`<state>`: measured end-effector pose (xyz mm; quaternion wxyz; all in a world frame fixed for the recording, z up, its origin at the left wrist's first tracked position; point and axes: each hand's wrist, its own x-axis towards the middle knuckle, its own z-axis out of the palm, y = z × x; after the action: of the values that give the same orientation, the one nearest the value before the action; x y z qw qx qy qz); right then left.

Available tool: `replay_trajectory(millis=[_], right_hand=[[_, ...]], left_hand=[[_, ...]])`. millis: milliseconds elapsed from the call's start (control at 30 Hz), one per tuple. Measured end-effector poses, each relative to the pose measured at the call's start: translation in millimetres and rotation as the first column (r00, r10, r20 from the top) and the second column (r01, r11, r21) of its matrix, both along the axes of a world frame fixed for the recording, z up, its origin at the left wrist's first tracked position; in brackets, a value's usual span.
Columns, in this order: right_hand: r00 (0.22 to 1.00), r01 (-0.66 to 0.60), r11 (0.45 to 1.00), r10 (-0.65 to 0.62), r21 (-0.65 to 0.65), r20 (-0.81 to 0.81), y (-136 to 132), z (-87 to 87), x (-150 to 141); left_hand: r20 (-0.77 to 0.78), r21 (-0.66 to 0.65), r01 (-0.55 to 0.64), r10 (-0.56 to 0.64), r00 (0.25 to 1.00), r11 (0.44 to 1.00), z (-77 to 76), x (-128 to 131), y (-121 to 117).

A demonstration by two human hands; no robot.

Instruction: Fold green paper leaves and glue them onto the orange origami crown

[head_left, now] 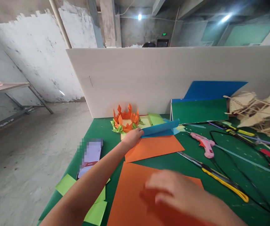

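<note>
My left hand [133,138] reaches across the green table and grips the left end of a folded blue sheet of paper [160,128]. Beneath that blue paper lies an orange sheet [157,147]. Blurred by motion, my right hand [172,188] hovers over a larger orange sheet [127,194] at the front; its fingers and thumb look apart, with nothing visible between them. Just beyond my left hand stands a crown of folded orange paper [126,121] with light green paper leaves around its base.
A pink glue gun [204,144] and a yellow-handled pair of long tweezers or cutter [224,180] lie at right. A phone [92,153] and green paper pieces [96,213] lie at left. Behind stand a green board [199,111], a wooden stick model [262,110] and a white panel [137,78].
</note>
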<state>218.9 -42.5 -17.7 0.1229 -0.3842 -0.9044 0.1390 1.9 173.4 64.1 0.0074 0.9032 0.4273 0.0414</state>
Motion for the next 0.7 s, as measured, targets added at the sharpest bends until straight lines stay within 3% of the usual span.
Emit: replay_trajectory(millis=[100, 200, 467, 700], right_hand=[[0.965, 0.242, 0.949, -0.256, 0.201, 0.049, 90, 51.2, 2], [0.968, 0.205, 0.929, -0.240, 0.307, 0.079, 128, 66.0, 8], [0.992, 0.046, 0.898, -0.091, 0.438, 0.083, 137, 48.3, 16], [0.991, 0.074, 0.838, -0.120, 0.541, 0.051, 137, 63.5, 14]], left_hand=[[-0.037, 0.020, 0.000, 0.001, 0.999, 1.000, 2.4, 1, -3], [-0.063, 0.043, 0.019, -0.017, 0.998, 0.999, 2.1, 0, -2], [-0.075, 0.089, 0.100, -0.093, 0.993, 0.991, -4.3, -3, 8], [-0.025, 0.102, 0.100, -0.098, 0.995, 0.990, -4.0, -2, 7]])
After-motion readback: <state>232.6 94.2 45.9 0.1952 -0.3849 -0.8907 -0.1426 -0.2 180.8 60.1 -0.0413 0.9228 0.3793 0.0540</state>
